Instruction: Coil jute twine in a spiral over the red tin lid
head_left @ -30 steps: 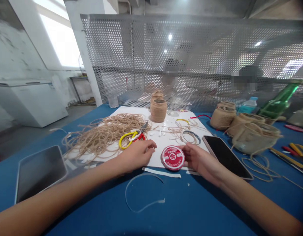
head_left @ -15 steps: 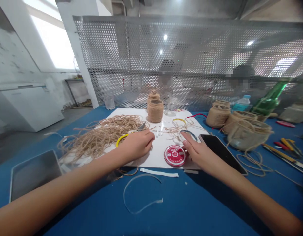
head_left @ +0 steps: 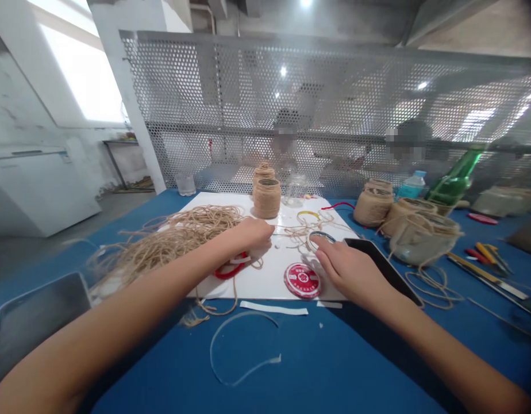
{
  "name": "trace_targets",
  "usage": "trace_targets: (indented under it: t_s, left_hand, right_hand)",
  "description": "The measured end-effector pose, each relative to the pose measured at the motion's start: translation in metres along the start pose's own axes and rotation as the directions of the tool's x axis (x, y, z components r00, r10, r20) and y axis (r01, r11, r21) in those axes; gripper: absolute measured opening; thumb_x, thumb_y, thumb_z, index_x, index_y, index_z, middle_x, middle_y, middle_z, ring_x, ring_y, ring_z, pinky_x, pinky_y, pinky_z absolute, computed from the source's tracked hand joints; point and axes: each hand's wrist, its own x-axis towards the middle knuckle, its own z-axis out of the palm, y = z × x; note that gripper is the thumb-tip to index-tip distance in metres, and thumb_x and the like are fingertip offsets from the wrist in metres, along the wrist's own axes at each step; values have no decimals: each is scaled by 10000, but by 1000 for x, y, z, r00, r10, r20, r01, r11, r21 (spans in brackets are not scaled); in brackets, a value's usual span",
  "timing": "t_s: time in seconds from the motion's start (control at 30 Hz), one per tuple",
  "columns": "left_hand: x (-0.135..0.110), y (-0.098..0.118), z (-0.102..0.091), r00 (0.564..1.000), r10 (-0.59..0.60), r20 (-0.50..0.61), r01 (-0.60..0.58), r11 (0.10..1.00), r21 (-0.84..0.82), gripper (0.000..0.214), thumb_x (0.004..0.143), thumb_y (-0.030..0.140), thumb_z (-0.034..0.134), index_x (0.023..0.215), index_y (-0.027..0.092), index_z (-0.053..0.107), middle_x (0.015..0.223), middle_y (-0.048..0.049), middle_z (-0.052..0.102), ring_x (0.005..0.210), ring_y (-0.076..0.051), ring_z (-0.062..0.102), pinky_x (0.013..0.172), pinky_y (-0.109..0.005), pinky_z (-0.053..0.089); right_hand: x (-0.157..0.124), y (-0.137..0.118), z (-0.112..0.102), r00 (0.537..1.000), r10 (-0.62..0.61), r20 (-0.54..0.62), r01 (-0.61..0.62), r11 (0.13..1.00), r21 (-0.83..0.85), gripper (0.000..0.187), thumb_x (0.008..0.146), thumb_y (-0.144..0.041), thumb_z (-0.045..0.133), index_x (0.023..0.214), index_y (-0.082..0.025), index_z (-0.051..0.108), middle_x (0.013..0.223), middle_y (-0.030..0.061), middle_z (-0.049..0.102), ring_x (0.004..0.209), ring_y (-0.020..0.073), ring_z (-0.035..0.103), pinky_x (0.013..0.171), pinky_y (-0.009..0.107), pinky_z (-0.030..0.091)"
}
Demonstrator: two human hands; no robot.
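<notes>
My left hand (head_left: 254,234) is closed above the white board (head_left: 265,282), its fingertips pressed together; what they pinch, if anything, is too small to make out. Beneath its wrist lies a red ring (head_left: 226,272), partly covered. My right hand (head_left: 345,265) has its fingers on the edge of a thin ring-shaped roll (head_left: 323,234), pale with a dark inner edge. A round red lid (head_left: 302,280) with white print rests just left of this hand, apart from it. Left of my left hand spreads a loose heap of jute twine (head_left: 174,244).
Twine-wrapped jars (head_left: 266,199) stand at the board's back. More wrapped jars (head_left: 373,207), a green bottle (head_left: 457,175) and tools (head_left: 492,256) are on the right. A dark tablet (head_left: 37,322) lies left, a phone-like slab (head_left: 377,261) right. A perforated metal screen (head_left: 239,103) rises behind.
The view has shifted slightly. My left hand has come forward, now covering the scissors seen before, and the red ring shows under its wrist. My right hand has moved away from the red lid.
</notes>
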Motion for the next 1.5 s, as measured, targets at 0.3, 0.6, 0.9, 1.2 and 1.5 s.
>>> trace_targets:
  t_s: [0.3, 0.6, 0.9, 1.2, 1.5]
  left_hand:
    - [-1, -4, 3, 986, 45, -163, -26, 993, 115, 306, 907, 319, 527, 1160, 147, 531, 1148, -87, 559, 976, -198, 579, 821, -400, 508]
    - [23, 0, 7, 969, 131, -209, -112, 988, 102, 309, 906, 318, 529, 1162, 146, 530, 1150, -87, 558, 978, -199, 579, 822, -401, 508]
    - [26, -10, 17, 978, 107, -177, -111, 994, -13, 306, 908, 319, 526, 1163, 149, 529, 1150, -87, 559, 972, -196, 581, 818, -397, 510]
    - [16, -26, 11, 956, 106, -275, -152, 977, -151, 304, 909, 315, 524, 1165, 152, 529, 1155, -87, 558, 978, -197, 579, 825, -399, 508]
    - [-19, -37, -7, 952, 28, -304, -72, 989, -133, 278, 923, 315, 496, 1138, 145, 541, 1083, -76, 592, 950, -189, 590, 824, -397, 500]
  right_hand:
    - [5, 5, 7, 997, -21, -71, 18, 999, -38, 374, 932, -314, 296, 1191, -171, 524, 1164, 93, 611, 1034, 246, 581, 811, 377, 467]
    - [8, 6, 11, 996, -40, -75, 37, 999, -34, 335, 920, -296, 334, 1173, -178, 520, 1149, 88, 614, 1024, 240, 583, 789, 370, 483]
    - [8, 7, 12, 993, -81, -82, 79, 997, -24, 312, 909, -278, 353, 1133, -167, 540, 1138, 94, 612, 1025, 246, 571, 799, 390, 484]
    - [10, 5, 12, 989, -135, -60, 134, 991, -17, 289, 903, -232, 366, 1118, -151, 540, 1108, 104, 594, 1044, 231, 532, 864, 377, 453]
    - [61, -12, 16, 969, -206, 139, 216, 975, -58, 279, 885, -287, 520, 1114, -129, 550, 1054, 95, 588, 962, 208, 562, 810, 388, 480]
